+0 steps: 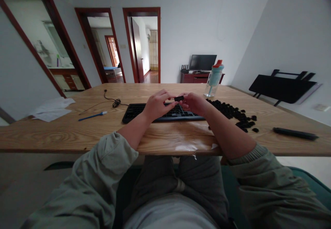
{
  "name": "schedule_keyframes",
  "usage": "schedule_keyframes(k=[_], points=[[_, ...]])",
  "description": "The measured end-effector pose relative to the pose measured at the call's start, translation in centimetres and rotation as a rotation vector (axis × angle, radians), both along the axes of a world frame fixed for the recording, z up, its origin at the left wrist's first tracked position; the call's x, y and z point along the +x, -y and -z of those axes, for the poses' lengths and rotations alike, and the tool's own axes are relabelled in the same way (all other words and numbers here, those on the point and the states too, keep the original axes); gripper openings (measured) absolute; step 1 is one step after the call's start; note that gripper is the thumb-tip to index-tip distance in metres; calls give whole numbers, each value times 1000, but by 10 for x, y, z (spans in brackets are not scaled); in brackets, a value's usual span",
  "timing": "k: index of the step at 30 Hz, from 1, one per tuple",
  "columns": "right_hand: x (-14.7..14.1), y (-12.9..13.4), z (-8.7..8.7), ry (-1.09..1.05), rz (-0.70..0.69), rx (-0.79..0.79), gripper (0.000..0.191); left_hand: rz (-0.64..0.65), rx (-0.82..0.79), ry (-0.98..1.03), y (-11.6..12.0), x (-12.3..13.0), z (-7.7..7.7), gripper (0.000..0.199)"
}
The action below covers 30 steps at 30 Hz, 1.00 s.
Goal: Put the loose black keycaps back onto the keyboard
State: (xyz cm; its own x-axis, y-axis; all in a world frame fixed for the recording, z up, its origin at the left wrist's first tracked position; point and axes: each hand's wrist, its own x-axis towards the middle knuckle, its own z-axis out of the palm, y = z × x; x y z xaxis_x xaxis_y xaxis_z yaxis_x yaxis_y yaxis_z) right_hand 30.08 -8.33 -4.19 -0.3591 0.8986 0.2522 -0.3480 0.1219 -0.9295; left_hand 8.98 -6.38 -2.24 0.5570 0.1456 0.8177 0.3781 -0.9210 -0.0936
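Above the keyboard, my two hands meet at a small wide black keycap. My right hand pinches the keycap between its fingertips. My left hand is closed at the fingertips on what looks like a thin metal wire at the keycap's left end. The keyboard lies on the wooden table, partly hidden by both hands; its left part is dark and its keys look mostly removed. A heap of loose black keycaps lies to the right, partly behind my right forearm.
A blue brush, a coiled cable and white tissues lie on the left of the table. On the right are a long black bar and, farther back, a water bottle with a red cap.
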Motion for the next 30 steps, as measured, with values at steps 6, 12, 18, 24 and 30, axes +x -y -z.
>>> schedule_keyframes(k=[6,12,18,24,30], points=[[-1,-3,6,57,94,78,31,-32,-16,-16,-2,-3,2,20],[-4,-9,9,151,150,135,26,-17,-39,-38,-3,-2,3,25],[-2,-27,13,405,549,284,31,-188,-213,-145,-28,9,3,27],[3,-41,22,797,719,500,24,-377,-444,-317,-55,28,8,28],[12,-45,29,1076,698,499,26,-434,-436,-481,-58,38,14,30]])
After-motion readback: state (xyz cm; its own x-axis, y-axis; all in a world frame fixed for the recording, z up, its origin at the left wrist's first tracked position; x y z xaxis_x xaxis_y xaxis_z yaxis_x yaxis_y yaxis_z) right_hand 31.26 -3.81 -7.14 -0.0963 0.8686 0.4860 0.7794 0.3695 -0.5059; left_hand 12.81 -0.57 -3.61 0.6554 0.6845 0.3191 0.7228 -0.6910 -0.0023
